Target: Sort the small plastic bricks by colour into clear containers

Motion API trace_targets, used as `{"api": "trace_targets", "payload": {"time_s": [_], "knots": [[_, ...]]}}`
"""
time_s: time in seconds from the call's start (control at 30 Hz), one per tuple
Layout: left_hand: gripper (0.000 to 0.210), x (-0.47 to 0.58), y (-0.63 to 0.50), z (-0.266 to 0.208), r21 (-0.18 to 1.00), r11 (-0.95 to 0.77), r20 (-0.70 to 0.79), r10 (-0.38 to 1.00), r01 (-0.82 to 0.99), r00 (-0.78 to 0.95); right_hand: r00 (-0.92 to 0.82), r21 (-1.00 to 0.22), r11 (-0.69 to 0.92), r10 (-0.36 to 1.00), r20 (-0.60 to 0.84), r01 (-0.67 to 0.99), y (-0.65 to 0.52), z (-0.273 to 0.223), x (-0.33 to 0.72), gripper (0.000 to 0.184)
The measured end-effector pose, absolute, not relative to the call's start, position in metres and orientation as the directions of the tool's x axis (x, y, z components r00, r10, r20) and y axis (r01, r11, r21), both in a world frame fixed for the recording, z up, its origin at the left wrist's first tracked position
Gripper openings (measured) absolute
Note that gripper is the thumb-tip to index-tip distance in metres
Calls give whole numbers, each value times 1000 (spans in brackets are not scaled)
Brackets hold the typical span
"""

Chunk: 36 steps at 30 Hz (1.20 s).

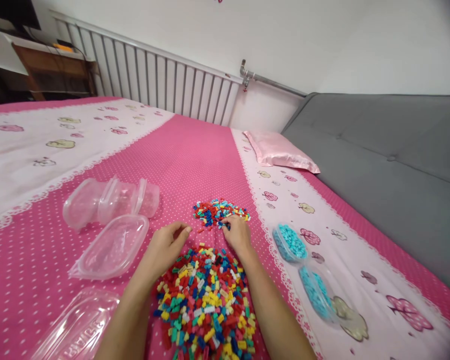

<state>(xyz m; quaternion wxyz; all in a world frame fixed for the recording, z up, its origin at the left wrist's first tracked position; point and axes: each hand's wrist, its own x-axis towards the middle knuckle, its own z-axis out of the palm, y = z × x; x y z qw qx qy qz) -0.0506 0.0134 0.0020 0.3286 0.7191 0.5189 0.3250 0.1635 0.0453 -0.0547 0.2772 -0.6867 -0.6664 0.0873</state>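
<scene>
My right hand reaches to the near edge of a small pile of mixed toy bricks, its fingertips closed around a dark blue brick. To the left, my left hand hovers by the larger heap of toy bricks. Its fingers are curled toward the thumb, and whatever may lie between them is hidden. That heap, in red, yellow, blue, green and white, spreads between my forearms. Right of my right arm stand two clear tubs of turquoise bricks, the farther tub and the nearer tub.
Nested clear plastic containers lie on their side at the left. A clear tray and a clear lid are nearer me. The pink dotted bedspread lies under everything. A pink pillow rests by the grey headboard.
</scene>
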Motion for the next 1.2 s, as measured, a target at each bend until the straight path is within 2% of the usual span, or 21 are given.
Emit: {"api": "trace_targets", "payload": {"time_s": [0.5,0.73,0.9,1.2], "knots": [[34,-47,15,-8,845,-257,149,956,470,254,100,-467,20,968,231,884,42,-50,174,12],[33,-49,14,-8,843,-266,155,953,467,262,22,-533,96,977,211,840,46,-57,179,28],[33,-48,15,-8,841,-267,156,953,471,261,6,-531,121,973,230,839,46,-58,177,36],[32,-49,16,-9,856,-268,161,951,442,264,-43,-486,178,960,276,856,48,-60,173,22]]}}
